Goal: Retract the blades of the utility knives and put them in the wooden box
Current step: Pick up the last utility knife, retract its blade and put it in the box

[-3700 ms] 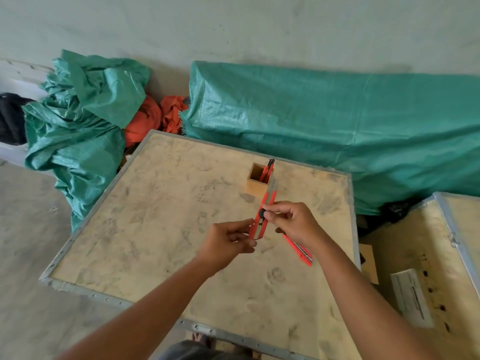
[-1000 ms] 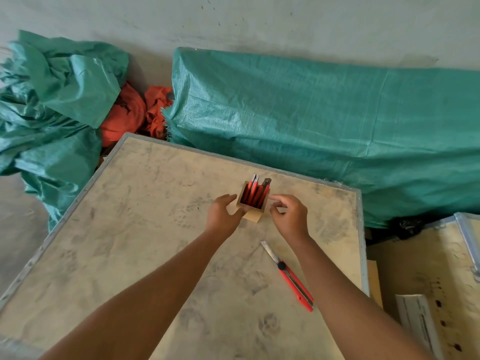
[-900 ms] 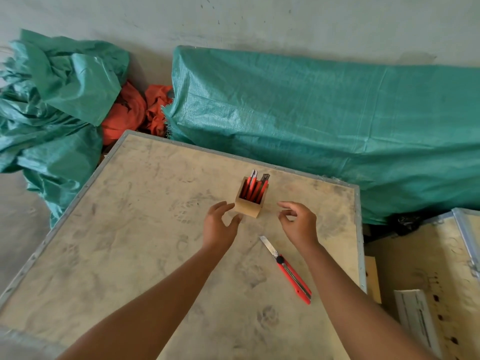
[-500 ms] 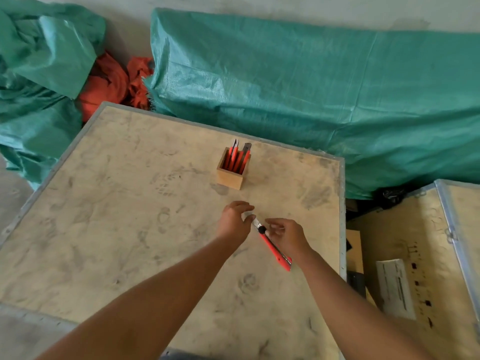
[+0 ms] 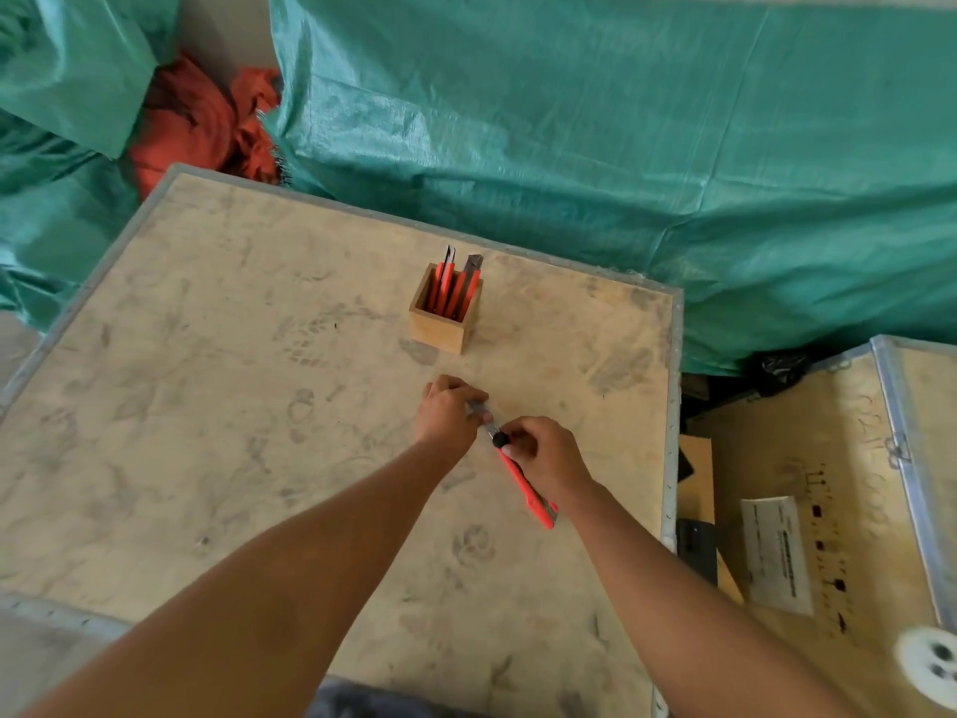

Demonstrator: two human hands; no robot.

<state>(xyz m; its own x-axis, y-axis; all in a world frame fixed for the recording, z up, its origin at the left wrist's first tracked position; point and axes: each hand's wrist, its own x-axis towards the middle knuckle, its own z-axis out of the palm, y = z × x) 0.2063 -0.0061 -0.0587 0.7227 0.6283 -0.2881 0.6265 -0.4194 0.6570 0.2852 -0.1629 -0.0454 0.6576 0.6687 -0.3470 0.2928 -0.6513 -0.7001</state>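
Observation:
A red utility knife [image 5: 528, 492] lies low on the plywood crate top [image 5: 207, 406], its metal blade still out toward the far left. My right hand [image 5: 544, 458] grips its body, thumb by the black slider knob. My left hand [image 5: 448, 417] pinches the blade end. Beyond them stands the small wooden box [image 5: 440, 329], upright, with several red knives in it.
Green tarpaulin [image 5: 595, 147] covers a mass behind the crate, with orange cloth [image 5: 197, 132] at the back left. A second crate [image 5: 828, 484] with a white label sits to the right, across a dark gap. The crate's metal edge runs along the right.
Both hands left the wooden box, came back toward me and took hold of the knife that lay on the crate top. The camera tilted further down.

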